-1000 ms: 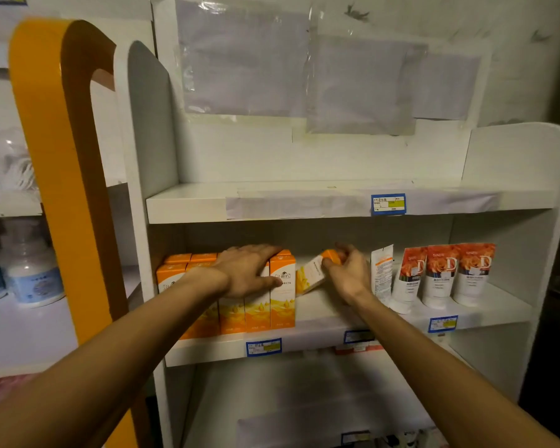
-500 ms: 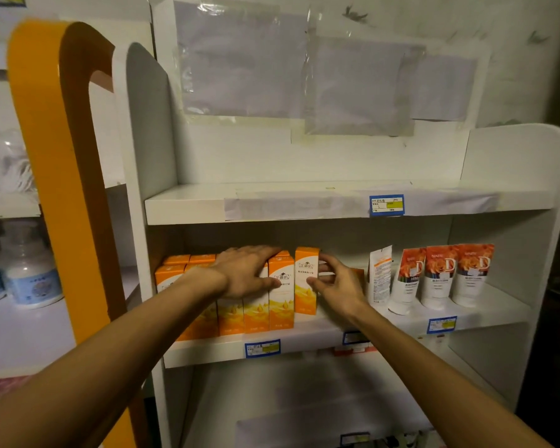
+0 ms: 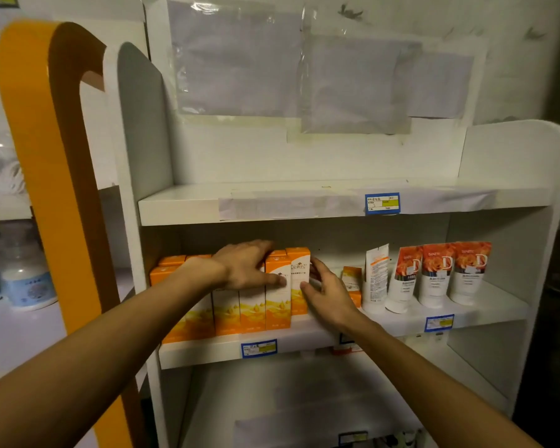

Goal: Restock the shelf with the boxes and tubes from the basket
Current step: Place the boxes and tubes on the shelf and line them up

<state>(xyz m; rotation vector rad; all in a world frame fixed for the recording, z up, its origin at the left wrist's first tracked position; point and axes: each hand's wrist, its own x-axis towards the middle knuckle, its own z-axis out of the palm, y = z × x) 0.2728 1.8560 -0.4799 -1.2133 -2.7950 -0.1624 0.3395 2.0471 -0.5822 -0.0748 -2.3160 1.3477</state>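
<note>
Both hands are up at the middle shelf (image 3: 304, 344), working the row of orange boxes (image 3: 253, 305). Her or his left hand (image 3: 246, 270) lies flat over the tops of the boxes with fingers nearly straight and the thumb down on a box front, pressing rather than gripping anything. Next to it the right hand (image 3: 328, 292) is spread and relaxed, fingertips against the side of the end box (image 3: 299, 279), holding nothing that I can see; it looks like a nudge to square that box against its neighbours.

Just behind the right hand, 1 more orange box (image 3: 351, 279) stands a little apart from the row, partly hidden by the wrist. Further along the same shelf stands a pale tube (image 3: 375, 276), then 3 red-and-white tubes (image 3: 437, 273) side by side, all upright on their caps.

By my reckoning the job is well on: a full row of boxes and 4 tubes are already in place on this level. What is left I can only guess at, since the basket is nowhere in sight from here and its contents cannot be counted. Above, the top shelf (image 3: 181, 205) carries no stock, only a blue price label (image 3: 382, 203). Below, the bottom shelf is dim and mostly out of view. Off to the side, white jars (image 3: 23, 276) sit on a neighbouring unit beyond the orange upright (image 3: 55, 176).
</note>
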